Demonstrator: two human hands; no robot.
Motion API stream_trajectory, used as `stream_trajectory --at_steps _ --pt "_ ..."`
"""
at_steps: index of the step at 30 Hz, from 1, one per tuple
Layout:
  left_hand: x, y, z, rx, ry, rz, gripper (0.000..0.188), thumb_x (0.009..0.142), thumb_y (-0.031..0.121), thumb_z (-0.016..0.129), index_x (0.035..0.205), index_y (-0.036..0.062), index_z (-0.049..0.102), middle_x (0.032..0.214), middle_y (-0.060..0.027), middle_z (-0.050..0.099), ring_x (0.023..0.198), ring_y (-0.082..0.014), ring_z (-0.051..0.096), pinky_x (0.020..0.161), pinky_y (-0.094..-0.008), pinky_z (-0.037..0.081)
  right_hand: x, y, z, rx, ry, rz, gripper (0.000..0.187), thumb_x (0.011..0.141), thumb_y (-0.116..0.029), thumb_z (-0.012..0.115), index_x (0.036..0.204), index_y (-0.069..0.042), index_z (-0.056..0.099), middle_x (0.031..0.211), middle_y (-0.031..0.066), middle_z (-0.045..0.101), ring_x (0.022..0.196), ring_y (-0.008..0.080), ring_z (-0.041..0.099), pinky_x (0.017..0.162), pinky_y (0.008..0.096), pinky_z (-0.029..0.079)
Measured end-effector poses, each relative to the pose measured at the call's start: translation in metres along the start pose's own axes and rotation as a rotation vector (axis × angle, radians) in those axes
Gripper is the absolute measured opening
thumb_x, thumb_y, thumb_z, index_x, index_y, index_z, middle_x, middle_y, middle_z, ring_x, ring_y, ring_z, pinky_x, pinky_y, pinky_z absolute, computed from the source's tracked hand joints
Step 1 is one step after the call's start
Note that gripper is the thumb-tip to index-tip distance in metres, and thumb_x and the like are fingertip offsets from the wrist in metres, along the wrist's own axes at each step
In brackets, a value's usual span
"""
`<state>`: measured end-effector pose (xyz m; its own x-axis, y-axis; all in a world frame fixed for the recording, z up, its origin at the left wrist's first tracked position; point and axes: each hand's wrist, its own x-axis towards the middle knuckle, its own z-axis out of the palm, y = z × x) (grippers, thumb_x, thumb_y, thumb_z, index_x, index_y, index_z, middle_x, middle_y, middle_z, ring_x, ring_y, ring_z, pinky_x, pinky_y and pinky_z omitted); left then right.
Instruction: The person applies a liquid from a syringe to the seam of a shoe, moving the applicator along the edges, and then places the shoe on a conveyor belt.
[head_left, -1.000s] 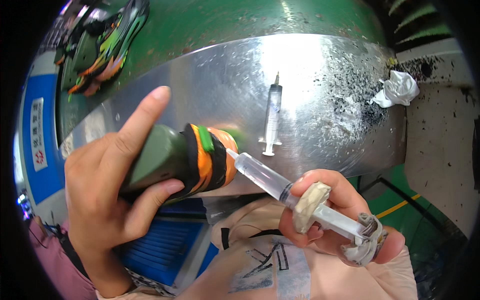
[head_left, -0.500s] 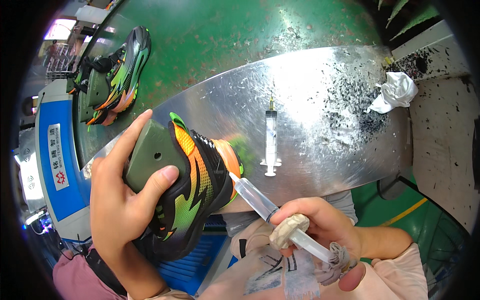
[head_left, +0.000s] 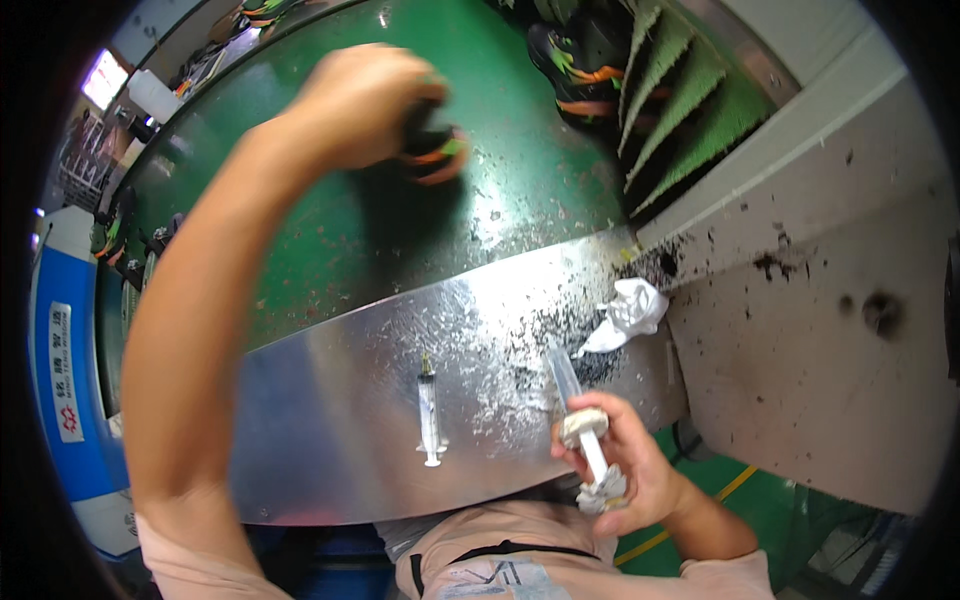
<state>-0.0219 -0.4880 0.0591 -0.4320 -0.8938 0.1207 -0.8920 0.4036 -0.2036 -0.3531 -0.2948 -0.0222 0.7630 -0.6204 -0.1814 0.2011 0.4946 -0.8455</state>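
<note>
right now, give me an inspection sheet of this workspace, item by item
surface: shiny metal sheet speckled with black crumbs, beside a green belt
job's things: dark shoe with orange and green trim out over the belt; large syringe above the sheet
clutter: spare syringe lying flat; crumpled white wipe
grippers: left hand shut on the shoe; right hand shut on the large syringe
cables: nothing seen
surroundings: more shoes along the belt; stained white panel

The left hand [head_left: 365, 105], blurred at eleven o'clock, covers most of a shoe [head_left: 435, 155]; more shoes [head_left: 575, 60] are cut off at twelve
</note>
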Motion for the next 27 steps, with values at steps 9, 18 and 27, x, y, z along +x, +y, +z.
stream_trajectory --at_steps 9,18,27 --pt "-0.018 -0.006 0.044 -0.149 0.522 0.004 0.060 0.071 0.002 0.071 0.128 0.0142 0.055 0.135 -0.0119 0.051 0.130 -0.0313 0.042 0.108 -0.0384 0.037 -0.001 0.004 -0.005 -0.134 -0.133 -0.014 0.106 0.051 -0.022 0.094 0.134 -0.011 0.028 0.124 0.0215 0.043 0.092 0.0151 0.044 0.077 0.0265 0.040" --pt "-0.279 -0.138 0.041 -0.210 0.031 -1.120 0.081 0.071 0.033 0.078 0.139 0.0165 0.037 0.128 -0.0234 0.055 0.114 -0.0397 0.055 0.094 -0.0424 0.044 0.002 0.006 -0.001 -0.091 -0.068 0.008 0.106 0.057 -0.035 0.091 0.137 -0.006 0.027 0.113 0.0112 0.053 0.098 0.0139 0.052 0.082 0.0258 0.044" --pt "-0.386 -0.026 -0.058 -0.638 0.102 -1.196 0.075 0.071 0.014 0.070 0.139 0.0061 0.041 0.138 -0.0146 0.047 0.127 -0.0254 0.046 0.106 -0.0341 0.036 0.017 0.018 0.026 -0.549 0.020 0.086 0.100 0.059 -0.033 0.089 0.137 -0.007 0.032 0.107 0.0060 0.054 0.095 0.0140 0.054 0.081 0.0298 0.048"
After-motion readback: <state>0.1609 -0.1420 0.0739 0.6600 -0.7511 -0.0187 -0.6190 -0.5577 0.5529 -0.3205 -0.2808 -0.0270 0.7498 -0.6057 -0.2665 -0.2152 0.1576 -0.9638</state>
